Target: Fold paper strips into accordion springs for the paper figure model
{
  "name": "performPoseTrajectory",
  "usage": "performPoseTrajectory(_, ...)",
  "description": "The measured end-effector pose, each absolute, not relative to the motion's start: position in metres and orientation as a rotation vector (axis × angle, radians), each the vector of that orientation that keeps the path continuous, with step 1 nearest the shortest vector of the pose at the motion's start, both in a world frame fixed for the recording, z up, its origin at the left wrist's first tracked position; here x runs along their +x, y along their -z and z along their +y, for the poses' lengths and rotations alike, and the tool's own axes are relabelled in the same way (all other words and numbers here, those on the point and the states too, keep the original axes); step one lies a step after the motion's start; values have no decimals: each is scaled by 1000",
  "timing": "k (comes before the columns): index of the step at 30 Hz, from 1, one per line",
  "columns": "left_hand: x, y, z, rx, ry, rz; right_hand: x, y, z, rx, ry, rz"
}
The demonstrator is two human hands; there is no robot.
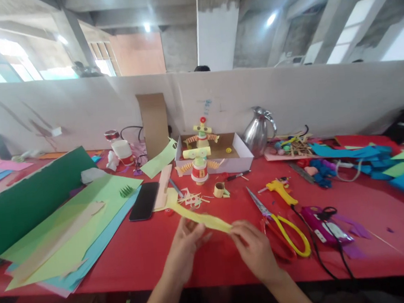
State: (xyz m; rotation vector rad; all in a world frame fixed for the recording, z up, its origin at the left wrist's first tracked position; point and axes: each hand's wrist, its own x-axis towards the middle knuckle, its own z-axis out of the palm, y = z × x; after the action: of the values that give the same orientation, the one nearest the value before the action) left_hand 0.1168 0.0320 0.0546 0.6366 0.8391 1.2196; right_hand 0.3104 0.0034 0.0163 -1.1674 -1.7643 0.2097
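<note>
"What is being held?"

"A long, thin strip of yellow paper is held up, just below the middle of the frame."

"How is it held by the right hand?"

"One end is pinched between the thumb and the fingers, low and just right of the middle."

"And by the left hand?"

"The strip is met near its middle by bent fingers, with the thumb close to its lower edge. That part is blurry, so it cannot be told if the paper is pinched there."

"What is seen past the strip?"

"In the middle of the frame, a small red and yellow paper figure with folded, springy arms is seen. Behind it, a low white cardboard box is placed. A little ring of rolled tan paper is seen near the figure, to its lower right."

"What is set out by the hands?"

"To the right of the right hand, big scissors with red and yellow handles are laid open on the red table. Above them, a yellow glue gun is seen. Left of the middle, a flat black phone is laid, and pale green paper sheets are spread at the left."
</note>
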Motion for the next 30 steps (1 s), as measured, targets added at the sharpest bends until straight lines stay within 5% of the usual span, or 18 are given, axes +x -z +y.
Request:
performPoseTrajectory(8,123,-50,21,630,-1263,955,302,-7,-3,-1109,-180,-1951)
performPoseTrajectory(21,119,-45,21,732,-1180,941,276,-32,5,-1091,-726,-1806)
performPoseTrajectory(30,64,-54,47,617,-1506,1178,293,-34,2,-1165,-916,-1739)
